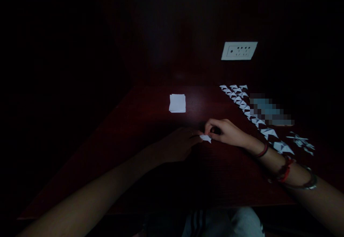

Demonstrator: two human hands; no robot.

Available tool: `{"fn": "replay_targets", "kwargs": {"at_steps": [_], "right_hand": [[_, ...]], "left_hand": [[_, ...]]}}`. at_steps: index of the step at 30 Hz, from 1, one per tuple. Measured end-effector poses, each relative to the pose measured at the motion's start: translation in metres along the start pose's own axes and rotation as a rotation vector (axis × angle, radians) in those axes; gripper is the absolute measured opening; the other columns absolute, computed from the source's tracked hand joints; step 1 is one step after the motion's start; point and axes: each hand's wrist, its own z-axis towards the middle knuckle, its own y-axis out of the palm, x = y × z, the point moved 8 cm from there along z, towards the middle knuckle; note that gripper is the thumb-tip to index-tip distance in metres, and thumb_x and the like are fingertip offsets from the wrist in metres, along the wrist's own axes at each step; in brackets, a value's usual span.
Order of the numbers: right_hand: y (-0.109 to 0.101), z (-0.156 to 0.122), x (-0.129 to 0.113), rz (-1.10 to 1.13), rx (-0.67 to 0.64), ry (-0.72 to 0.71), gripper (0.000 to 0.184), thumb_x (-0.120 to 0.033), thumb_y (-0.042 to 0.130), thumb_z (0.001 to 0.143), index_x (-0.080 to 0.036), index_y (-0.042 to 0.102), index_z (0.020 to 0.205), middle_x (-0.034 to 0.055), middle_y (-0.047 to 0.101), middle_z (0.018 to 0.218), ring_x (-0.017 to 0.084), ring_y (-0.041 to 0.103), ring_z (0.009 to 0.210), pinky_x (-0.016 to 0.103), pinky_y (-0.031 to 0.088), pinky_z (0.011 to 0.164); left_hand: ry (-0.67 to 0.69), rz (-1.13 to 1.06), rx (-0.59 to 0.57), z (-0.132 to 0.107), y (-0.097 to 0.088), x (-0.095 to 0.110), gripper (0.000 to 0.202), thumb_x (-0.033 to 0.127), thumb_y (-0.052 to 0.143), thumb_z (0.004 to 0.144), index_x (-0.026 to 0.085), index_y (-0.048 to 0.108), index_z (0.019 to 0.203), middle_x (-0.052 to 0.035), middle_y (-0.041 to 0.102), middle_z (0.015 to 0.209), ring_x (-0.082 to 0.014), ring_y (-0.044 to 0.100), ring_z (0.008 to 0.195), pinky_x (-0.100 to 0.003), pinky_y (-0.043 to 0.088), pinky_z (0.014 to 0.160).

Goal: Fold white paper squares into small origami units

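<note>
while my left hand (178, 144) and right hand (228, 133) meet near the front middle of the table (134, 122), i see both pinch one folded paper piece (206, 138), small and white, lying on the surface between their fingertips; both grips are narrow and closed on the paper. i judge a crease is being pressed. another fold would call for fine, steady fingertip pressure. a stack of square sheets (177, 103) lies toward the back middle; a row of folded pieces (243, 102) runs along the right edge.

Left hand (178, 144): arm from 7 o'clock, fingers pinched together.
Right hand (228, 133): arm from 4 o'clock, fingers curled, pinching.
</note>
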Motion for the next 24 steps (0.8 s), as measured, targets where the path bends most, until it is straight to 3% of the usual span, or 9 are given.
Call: {"fn": "replay_targets", "kwargs": {"at_steps": [3, 13, 24], "right_hand": [[-0.002, -0.001, -0.003, -0.086, 0.019, -0.025, 0.021, -0.007, 0.048, 0.07, -0.015, 0.058, 0.087, 0.0023, 0.057, 0.081, 0.011, 0.054, 0.07, 0.022, 0.042, 0.065], [0.006, -0.004, -0.012, -0.321, -0.126, -0.101, 0.028, -0.01, 0.045, 0.076, -0.016, 0.062, 0.097, 0.0051, 0.057, 0.088, 0.013, 0.054, 0.076, 0.025, 0.043, 0.07], [0.004, -0.008, -0.011, -0.458, -0.171, -0.111, 0.025, -0.012, 0.044, 0.076, -0.018, 0.064, 0.09, 0.0032, 0.059, 0.081, 0.013, 0.055, 0.075, 0.025, 0.041, 0.071]], "left_hand": [[0.004, -0.014, 0.015, 0.001, -0.001, -0.002, 0.042, 0.008, 0.047, 0.072, 0.017, 0.046, 0.113, -0.0067, 0.042, 0.125, -0.0199, 0.038, 0.114, -0.037, 0.031, 0.094], [-0.007, 0.004, 0.002, 0.004, -0.003, -0.001, 0.042, 0.006, 0.047, 0.071, 0.015, 0.048, 0.112, -0.0071, 0.045, 0.122, -0.0204, 0.04, 0.111, -0.036, 0.033, 0.092], [-0.01, -0.027, 0.021, 0.004, 0.0, -0.005, 0.045, 0.004, 0.046, 0.071, 0.018, 0.046, 0.114, -0.0041, 0.043, 0.123, -0.0189, 0.039, 0.11, -0.036, 0.031, 0.093]]}}
